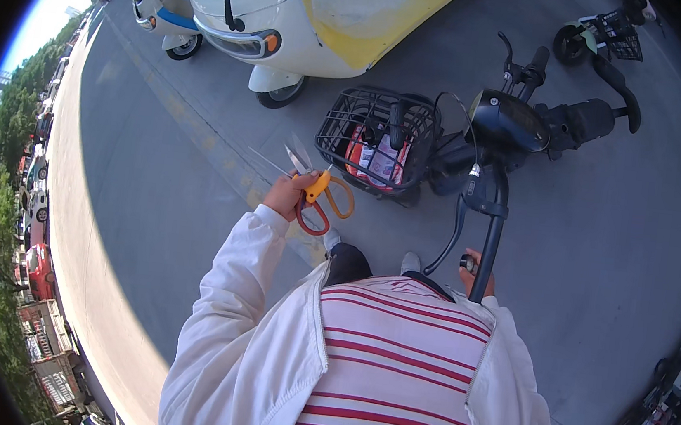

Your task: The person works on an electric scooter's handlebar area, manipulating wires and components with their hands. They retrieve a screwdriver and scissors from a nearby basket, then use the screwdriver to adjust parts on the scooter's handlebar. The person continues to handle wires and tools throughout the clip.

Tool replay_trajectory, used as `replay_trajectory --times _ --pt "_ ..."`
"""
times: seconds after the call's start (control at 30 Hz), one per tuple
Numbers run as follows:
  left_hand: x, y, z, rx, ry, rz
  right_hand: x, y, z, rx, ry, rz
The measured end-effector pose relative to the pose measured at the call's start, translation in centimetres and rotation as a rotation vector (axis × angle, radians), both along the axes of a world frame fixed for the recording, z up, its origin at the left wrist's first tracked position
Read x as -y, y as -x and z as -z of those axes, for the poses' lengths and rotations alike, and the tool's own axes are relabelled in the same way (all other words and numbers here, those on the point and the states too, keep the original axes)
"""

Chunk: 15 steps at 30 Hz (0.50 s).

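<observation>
My left hand (287, 192) is closed around the scissors (320, 187) with yellow-orange and red handle loops, their blades pointing up and away. A thin metal rod (267, 159) also sticks out of that hand; its kind does not show. My right hand (480, 270) is beside the end of the black handlebar (495, 229) of an electric bike, partly hidden behind it. Its fingers are curled about a small dark round thing (468, 263) with a pale face, which I cannot make out. The bike's black basket (336, 133), beyond the scissors, holds a red and white package (380, 163) and a dark handle-like item.
A white and yellow enclosed vehicle (286, 16) stands just beyond the basket, with another white one (159, 7) to its left. A small bike with a basket (616, 34) is at the far right. More bikes (661, 396) stand at the right edge, parked cars (37, 268) at the left.
</observation>
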State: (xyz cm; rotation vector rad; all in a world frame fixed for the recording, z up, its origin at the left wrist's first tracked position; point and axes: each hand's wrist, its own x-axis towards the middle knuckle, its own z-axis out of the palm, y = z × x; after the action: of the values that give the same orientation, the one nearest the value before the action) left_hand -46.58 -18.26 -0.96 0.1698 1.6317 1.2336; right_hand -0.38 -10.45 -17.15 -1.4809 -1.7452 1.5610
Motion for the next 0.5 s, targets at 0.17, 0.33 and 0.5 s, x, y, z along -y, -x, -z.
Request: replay_trajectory --times 0.17,0.33,0.5 --pt "-10.3 8.5 4.2 -0.057 0.118 0.366 8.6 -2.8 6.0 0.148 -0.182 0.315" --pt "-18.2 13.4 7.1 0.019 0.183 0.729 13.1 9.4 -0.1 0.136 0.319 0.715" --pt "-23.2 14.2 11.1 0.042 0.186 0.944 13.8 21.6 -3.7 0.156 0.058 0.555"
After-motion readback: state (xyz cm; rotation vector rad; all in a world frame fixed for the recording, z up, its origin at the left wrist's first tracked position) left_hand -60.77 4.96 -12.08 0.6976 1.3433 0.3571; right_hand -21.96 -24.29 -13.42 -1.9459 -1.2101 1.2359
